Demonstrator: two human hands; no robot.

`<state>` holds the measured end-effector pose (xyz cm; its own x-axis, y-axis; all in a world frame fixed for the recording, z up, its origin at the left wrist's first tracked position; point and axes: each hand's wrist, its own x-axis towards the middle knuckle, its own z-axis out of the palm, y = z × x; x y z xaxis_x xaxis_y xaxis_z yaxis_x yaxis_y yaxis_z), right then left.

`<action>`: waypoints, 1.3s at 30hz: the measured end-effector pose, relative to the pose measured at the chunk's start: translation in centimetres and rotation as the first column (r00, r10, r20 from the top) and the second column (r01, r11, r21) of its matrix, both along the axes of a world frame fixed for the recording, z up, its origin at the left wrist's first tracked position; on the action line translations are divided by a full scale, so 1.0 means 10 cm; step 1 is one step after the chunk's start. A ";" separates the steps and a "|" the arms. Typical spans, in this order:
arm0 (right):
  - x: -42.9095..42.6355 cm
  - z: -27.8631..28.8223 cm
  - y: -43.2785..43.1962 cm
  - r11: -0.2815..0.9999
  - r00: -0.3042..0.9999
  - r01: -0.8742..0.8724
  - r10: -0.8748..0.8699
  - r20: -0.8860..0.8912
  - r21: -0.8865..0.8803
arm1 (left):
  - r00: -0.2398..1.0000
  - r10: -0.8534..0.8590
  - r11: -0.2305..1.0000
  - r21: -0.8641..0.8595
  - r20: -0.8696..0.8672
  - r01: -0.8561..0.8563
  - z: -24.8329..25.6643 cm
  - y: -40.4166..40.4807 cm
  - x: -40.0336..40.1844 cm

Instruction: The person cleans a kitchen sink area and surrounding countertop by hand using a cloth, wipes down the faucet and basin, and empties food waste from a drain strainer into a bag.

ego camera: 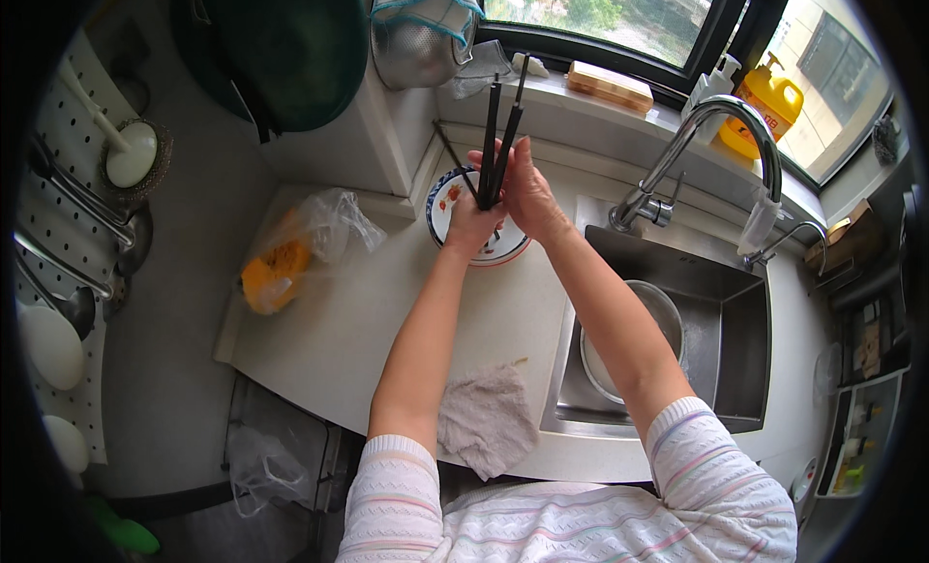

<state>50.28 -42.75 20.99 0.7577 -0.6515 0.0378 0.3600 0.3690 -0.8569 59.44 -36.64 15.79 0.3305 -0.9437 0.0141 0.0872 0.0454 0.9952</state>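
My left hand (475,218) is closed around the lower part of several black chopsticks (493,145), which stand roughly upright in a bundle above a patterned plate or shallow bowl (437,214). One chopstick leans away to the left of the others. My right hand (531,189) is beside the bundle with its fingers extended and its palm towards the chopsticks; whether it grips any of them cannot be told. The dish has a blue rim band and red motifs, and my hands partly cover it. A crumpled grey-beige cloth (490,414) lies near the counter's front edge.
To the right is a steel sink (744,352) holding a round metal basin (671,309), under a curved faucet (660,153). A clear plastic bag with cut pumpkin (276,269) lies at left. Bottles, including a yellow one (766,105), stand on the windowsill. Utensils hang at far left.
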 end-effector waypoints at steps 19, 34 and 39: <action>-0.65 -0.40 0.55 0.992 0.662 0.101 -0.014 -0.749 0.071 | 0.374 -0.184 0.827 0.349 0.909 -0.441 0.41 0.38 0.20; 0.05 -0.60 0.02 0.942 0.861 0.122 0.056 -0.505 0.312 | 0.449 0.036 0.809 0.237 0.893 -0.538 0.31 0.01 0.54; 0.16 -0.54 0.00 0.939 0.837 0.166 0.027 -0.546 0.300 | 0.417 0.164 0.794 0.131 0.894 -0.594 0.22 -0.04 0.60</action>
<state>51.92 -42.80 15.55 0.5463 -0.6047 -0.5796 -0.0838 0.6490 -0.7561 65.45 -37.06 17.99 0.6883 -0.7031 0.1783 -0.6757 -0.5321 0.5102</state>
